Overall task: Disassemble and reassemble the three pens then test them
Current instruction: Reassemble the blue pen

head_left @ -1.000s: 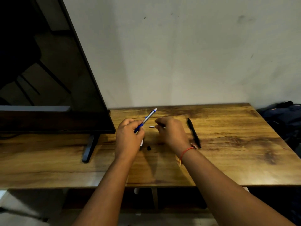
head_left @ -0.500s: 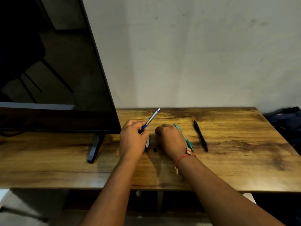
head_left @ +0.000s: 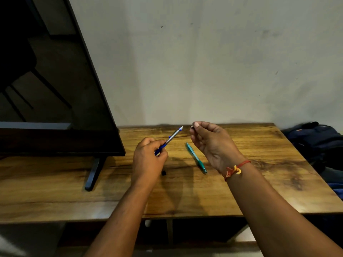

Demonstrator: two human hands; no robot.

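The blue pen [head_left: 171, 139] is sitting at frame centre in the left hand's [head_left: 148, 160] closed grip, its long axis pointing up-right toward a small dark part [head_left: 191, 127], which the right hand [head_left: 213, 145] is pinching just beside its tip.

Centre frame, the left hand [head_left: 148, 160] is holding a pen [head_left: 171, 139] slanting up-right toward the right hand [head_left: 213, 145], which is pinching a small part [head_left: 191, 127]. Between them a second pen [head_left: 196, 157] is lying on the table [head_left: 259, 182], a small piece [head_left: 163, 172] sitting left of it. A television [head_left: 55, 89] is standing far left, a bag [head_left: 315, 138] far right.
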